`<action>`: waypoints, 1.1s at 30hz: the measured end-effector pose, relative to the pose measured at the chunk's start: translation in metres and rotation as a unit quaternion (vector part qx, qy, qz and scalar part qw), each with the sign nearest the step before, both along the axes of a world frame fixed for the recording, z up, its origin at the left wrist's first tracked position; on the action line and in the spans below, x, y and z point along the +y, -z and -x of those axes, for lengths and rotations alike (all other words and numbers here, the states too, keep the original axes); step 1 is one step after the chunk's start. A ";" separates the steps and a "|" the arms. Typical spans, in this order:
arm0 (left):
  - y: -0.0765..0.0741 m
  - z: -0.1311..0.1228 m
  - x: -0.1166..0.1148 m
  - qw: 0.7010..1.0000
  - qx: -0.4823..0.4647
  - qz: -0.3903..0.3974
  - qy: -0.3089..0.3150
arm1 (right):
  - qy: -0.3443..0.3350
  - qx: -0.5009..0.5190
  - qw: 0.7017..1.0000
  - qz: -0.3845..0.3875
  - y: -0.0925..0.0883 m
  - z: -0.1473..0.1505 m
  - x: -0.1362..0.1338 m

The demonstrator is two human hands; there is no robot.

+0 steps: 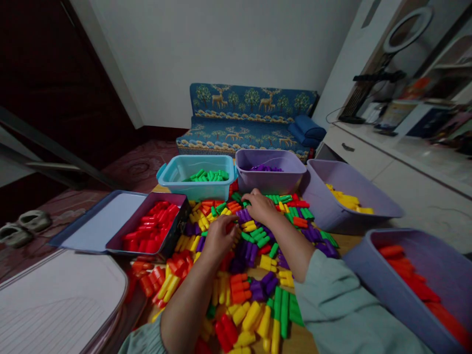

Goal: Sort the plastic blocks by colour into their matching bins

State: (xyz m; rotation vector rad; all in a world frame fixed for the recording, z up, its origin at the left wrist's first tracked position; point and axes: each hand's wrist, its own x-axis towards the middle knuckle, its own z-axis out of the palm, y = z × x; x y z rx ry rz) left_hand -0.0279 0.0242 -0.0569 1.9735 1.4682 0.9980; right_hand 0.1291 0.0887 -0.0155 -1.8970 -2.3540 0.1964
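Note:
Many plastic building blocks with rounded, finger-like ends lie mixed over the wooden table (295, 341), in red, orange, yellow, green and purple. My left hand (220, 238) is low over the middle of the pile, fingers curled, with a red block (230, 227) showing between them. Farther forward and to the right, my right hand (261, 206) reaches into the pile with bent fingers. Its fingertips are close to some green blocks (245, 203), and whatever they pinch is hidden. Purple blocks (243, 215) lie between the two hands.
A light-blue bin (195, 189) holds green blocks; a purple bin (271, 182) beside it holds purple ones. On the right, one bin (328, 214) contains yellow blocks and another (372, 265) orange-red ones. Red blocks fill an open box (182, 216) at left. A patterned sofa (243, 128) stands behind.

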 end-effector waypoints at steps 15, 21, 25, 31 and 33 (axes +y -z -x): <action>-0.001 0.000 0.000 1.000 -0.008 -0.011 -0.008 | 0.036 0.057 0.997 0.036 -0.022 -0.043 -0.096; -0.014 -0.003 -0.009 0.998 -0.014 -0.039 0.051 | 0.023 0.005 0.998 0.063 -0.015 -0.032 -0.105; -0.024 -0.002 -0.014 0.983 0.052 -0.012 0.177 | 0.017 0.018 0.997 0.069 -0.009 -0.028 -0.104; -0.021 -0.002 -0.013 0.974 0.109 -0.001 0.196 | 0.021 0.082 0.995 0.052 -0.015 -0.046 -0.102; -0.018 -0.003 -0.011 0.988 0.065 -0.005 0.142 | 0.039 0.162 0.986 0.024 -0.015 -0.047 -0.097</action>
